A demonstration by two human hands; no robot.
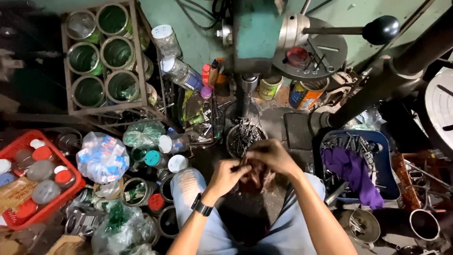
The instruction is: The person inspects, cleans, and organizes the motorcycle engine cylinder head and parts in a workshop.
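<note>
Between the knees, both hands meet over a small dark reddish-brown piece (257, 178); the left hand (225, 175), a black watch (202, 207) on its wrist, and the right hand (270, 156) pinch it together, though what it is cannot be told. Just beyond them sits one round bowl of metal scraps (243, 137). Six green-lined tins (101, 52) fill a metal rack at upper left. One red basket (66, 165) of lidded jars stands far left, one blue tray (384, 170) with a purple cloth (354, 172) at right
</note>
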